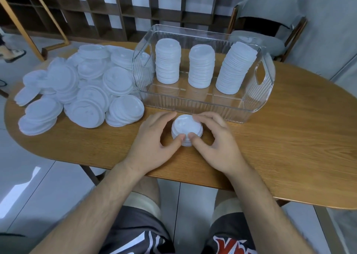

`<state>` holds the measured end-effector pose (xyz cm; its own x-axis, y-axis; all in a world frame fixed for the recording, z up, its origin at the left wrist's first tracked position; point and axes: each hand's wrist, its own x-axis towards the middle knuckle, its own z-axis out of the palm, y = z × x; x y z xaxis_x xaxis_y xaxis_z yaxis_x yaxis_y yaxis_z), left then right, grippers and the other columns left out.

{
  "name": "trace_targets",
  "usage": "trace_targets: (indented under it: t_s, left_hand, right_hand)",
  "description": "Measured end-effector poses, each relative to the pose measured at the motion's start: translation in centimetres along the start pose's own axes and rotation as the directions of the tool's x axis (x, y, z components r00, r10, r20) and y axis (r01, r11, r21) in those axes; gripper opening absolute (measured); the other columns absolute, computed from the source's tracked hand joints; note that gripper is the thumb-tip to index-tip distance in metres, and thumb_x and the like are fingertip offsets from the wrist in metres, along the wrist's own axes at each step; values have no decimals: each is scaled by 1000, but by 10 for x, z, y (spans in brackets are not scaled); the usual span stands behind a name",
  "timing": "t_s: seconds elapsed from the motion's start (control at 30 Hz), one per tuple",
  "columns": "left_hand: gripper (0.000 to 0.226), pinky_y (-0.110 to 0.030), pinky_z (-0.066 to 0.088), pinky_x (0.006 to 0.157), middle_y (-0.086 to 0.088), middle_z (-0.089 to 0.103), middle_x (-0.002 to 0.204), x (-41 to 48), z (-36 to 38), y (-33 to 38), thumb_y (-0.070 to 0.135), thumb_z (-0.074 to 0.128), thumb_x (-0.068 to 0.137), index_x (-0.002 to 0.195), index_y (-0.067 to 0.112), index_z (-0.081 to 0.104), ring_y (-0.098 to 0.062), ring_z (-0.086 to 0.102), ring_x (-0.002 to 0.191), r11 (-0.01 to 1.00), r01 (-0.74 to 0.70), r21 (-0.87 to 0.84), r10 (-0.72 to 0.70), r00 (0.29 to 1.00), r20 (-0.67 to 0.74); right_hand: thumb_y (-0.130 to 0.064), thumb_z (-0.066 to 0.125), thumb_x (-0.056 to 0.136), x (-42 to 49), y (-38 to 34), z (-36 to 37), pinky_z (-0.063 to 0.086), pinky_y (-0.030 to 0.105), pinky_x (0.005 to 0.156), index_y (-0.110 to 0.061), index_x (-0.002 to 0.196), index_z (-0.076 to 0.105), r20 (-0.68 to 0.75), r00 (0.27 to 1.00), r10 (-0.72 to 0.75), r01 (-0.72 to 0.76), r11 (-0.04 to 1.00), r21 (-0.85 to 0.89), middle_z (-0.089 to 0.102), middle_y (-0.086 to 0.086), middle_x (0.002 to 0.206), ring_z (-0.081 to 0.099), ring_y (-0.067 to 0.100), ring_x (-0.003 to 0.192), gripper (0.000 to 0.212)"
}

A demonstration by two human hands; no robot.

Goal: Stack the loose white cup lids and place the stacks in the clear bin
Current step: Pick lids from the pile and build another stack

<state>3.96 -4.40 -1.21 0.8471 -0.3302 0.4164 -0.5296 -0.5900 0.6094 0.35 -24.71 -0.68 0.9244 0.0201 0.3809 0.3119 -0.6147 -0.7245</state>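
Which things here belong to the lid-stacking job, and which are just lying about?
Job in hand:
- short lid stack, gripped by left hand and right hand
- loose lid pile
- clear bin, holding three tall stacks

Lying about:
- wooden table, only the work surface
- cushioned chair behind the bin
- dark shelving at the back

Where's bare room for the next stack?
Inside the clear bin, the floor strip between the three stacks and its near wall is bare. The table right of the right hand is bare too. Left of the bin, the loose lid pile crowds the table.
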Motion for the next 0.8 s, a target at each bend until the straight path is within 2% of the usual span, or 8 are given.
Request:
trace_targets:
  t_s: [0.07,0.23,0.3,0.4,0.47,0.53,0.67,0.8]
  left_hand:
    - [53,-23,37,110,1,61,131,-3,-6,1,43,62,91,133,10,62,-13,54,124,1000,-13,12,14,993,-118]
    - [42,-40,45,104,-5,62,127,-3,-29,-15,27,67,93,129,6,64,-22,57,121,988,7,154,45,941,-336]
    - [43,-41,44,103,-7,61,127,-3,-38,-26,28,66,92,129,7,64,-25,55,121,969,48,241,50,922,-384]
    - [50,-38,33,104,-5,56,135,-3,-49,-40,38,60,91,133,10,61,-25,47,128,936,137,326,3,919,-395]
    - [53,-40,29,108,-4,54,140,-6,-52,-48,41,58,93,137,11,58,-26,42,134,917,172,360,-22,923,-385]
    - [54,-42,27,113,-5,54,142,-8,-53,-55,40,61,94,138,9,57,-27,40,136,899,204,387,-43,922,-386]
    - [55,-39,21,114,-8,56,138,-8,-51,-60,37,61,92,137,6,57,-28,38,137,879,246,409,-74,917,-392]
    - [54,-39,21,112,-8,58,136,-9,-50,-63,35,62,90,136,6,58,-26,38,135,865,239,442,-67,926,-371]
  right_hand:
    - [-44,63,91,6,-12,0,43,43,108,-21,132,65,-22,1000,-11,10,1000,-22,56,-10,128,53,11,126,47]
    - [-34,61,94,28,-53,29,42,23,105,-16,125,69,-33,999,-33,33,999,-4,62,-6,121,57,9,117,36]
    - [-30,61,94,36,-66,52,44,24,103,-12,124,68,2,999,-52,52,999,-9,62,-1,121,58,13,114,36]
    - [-28,61,95,50,-75,86,43,31,106,-8,128,65,53,998,-38,38,999,1,60,5,124,57,18,117,39]
    - [-27,60,95,59,-76,104,38,26,108,-9,130,62,57,998,8,-8,1000,0,59,6,127,54,20,122,40]
    - [-33,57,94,65,-75,119,37,25,109,-12,131,61,56,997,62,-62,998,7,59,6,128,53,19,123,42]
    - [-48,44,90,70,-71,140,45,39,102,-16,128,58,77,986,146,-149,988,30,62,2,118,55,18,116,52]
    - [-43,52,93,65,-69,144,43,34,105,-16,133,57,72,986,150,-155,986,61,61,0,122,54,15,119,49]
